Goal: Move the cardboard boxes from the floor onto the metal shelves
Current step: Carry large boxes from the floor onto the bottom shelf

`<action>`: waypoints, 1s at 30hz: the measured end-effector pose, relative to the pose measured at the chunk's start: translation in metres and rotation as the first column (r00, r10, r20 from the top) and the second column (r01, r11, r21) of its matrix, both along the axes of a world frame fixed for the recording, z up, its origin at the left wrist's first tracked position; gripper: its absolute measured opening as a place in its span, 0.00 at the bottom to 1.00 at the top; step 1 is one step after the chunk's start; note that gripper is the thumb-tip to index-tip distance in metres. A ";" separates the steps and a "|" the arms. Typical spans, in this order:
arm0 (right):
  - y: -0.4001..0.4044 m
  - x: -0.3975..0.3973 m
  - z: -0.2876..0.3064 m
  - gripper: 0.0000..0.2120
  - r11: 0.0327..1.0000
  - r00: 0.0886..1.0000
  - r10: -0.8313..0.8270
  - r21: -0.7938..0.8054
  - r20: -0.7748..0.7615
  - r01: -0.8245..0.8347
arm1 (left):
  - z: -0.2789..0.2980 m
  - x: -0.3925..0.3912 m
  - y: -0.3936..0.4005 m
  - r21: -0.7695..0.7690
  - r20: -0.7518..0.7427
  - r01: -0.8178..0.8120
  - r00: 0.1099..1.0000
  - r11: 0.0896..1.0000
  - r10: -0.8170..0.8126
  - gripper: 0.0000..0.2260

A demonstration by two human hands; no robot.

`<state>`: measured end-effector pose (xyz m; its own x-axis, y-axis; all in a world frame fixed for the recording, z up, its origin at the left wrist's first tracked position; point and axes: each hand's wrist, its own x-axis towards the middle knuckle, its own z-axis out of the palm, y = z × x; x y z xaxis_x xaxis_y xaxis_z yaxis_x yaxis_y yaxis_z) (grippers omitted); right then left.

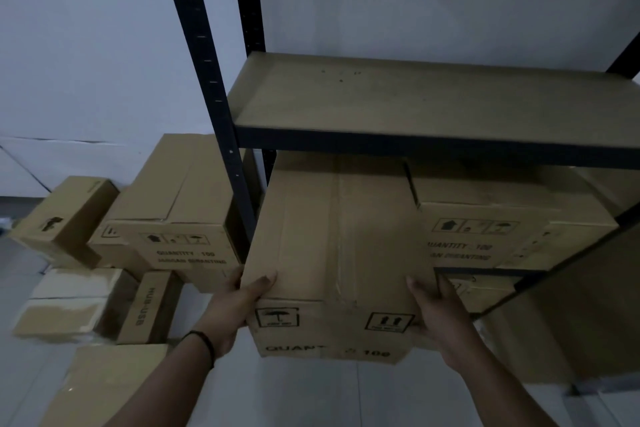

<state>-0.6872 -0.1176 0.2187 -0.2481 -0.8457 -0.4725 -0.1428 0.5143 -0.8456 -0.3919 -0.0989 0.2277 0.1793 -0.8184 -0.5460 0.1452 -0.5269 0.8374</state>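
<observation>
I hold a long cardboard box (332, 253) with its far end under the upper shelf board (415, 104) of the black metal shelving. My left hand (239, 305) grips its near left corner, thumb on top. At the near right edge my right hand (440, 315) grips the same box. Next to it on the middle shelf stands another printed box (491, 229). A further box (485, 291) shows on the level below.
Left of the shelf post (207, 87), several boxes lie on the floor: a large printed one (173, 215), a small one (65, 218), a narrow HUB-USB box (147, 305), pale boxes (72, 302) and one near me (107, 381). White wall behind.
</observation>
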 end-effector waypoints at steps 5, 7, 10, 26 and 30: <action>0.006 -0.001 -0.017 0.51 0.959 0.945 0.283 0.048 -0.164 -0.279 | -0.024 -0.007 0.002 -0.091 0.217 0.085 0.974 0.992 -0.063 0.26; 0.005 -0.003 -0.022 0.52 0.945 0.924 0.325 0.093 -0.203 -0.313 | -0.028 -0.007 0.003 -0.153 0.259 0.169 0.958 0.974 -0.126 0.29; 0.000 -0.006 -0.020 0.51 0.938 0.886 0.348 0.111 -0.307 -0.329 | -0.031 0.000 0.005 -0.188 0.377 0.380 0.880 0.906 -0.291 0.41; -0.035 -0.011 -0.016 0.33 0.887 0.486 0.403 0.202 -0.776 -0.415 | -0.023 0.001 -0.047 0.167 0.869 0.608 0.281 0.776 -0.408 0.33; -0.052 -0.008 -0.011 0.28 0.913 0.329 0.236 0.093 -0.914 -0.398 | -0.014 -0.007 -0.069 0.259 0.889 0.590 0.165 0.764 -0.428 0.30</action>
<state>-0.6956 -0.1701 0.2075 -0.1500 -0.9880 -0.0379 -0.9758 0.1541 -0.1548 -0.3986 -0.1679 0.2142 -0.0222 -0.9655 -0.2594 -0.9489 -0.0614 0.3097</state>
